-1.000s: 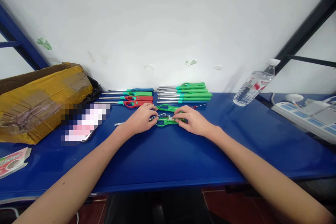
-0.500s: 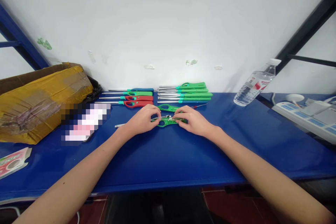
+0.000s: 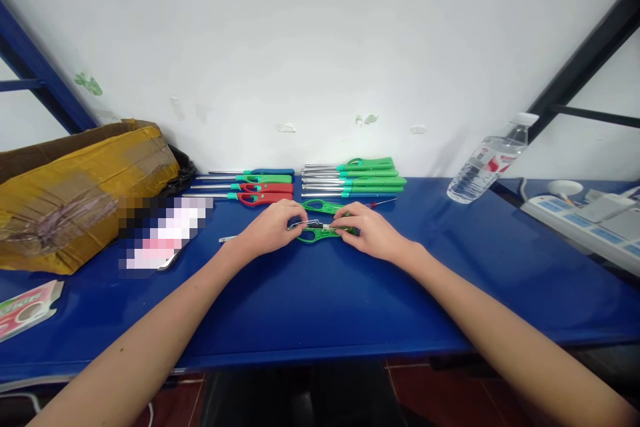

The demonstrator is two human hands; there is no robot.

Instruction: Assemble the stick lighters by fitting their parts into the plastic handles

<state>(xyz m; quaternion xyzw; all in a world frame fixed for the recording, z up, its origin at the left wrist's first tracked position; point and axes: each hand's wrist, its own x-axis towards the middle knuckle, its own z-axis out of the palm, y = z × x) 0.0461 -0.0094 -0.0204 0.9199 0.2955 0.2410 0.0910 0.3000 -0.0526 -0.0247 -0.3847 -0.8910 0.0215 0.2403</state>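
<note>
On the blue table lies an opened green lighter shell, with a second green shell half just behind it. My left hand pinches a thin wire at the shell's left side. Opposite it, my right hand has its fingers closed around small inner parts above the shell. A metal tube tip shows to the left of my left hand. Behind my right hand lies a thin screwdriver, its handle partly hidden.
Finished-looking lighters in green, red and blue line the wall. A taped box and a blurred flat object are on the left. A water bottle and power strip stand right.
The thin wire and the small parts between my fingers have shifted slightly. The whole view has moved a little; both hands keep nearly the same place.
</note>
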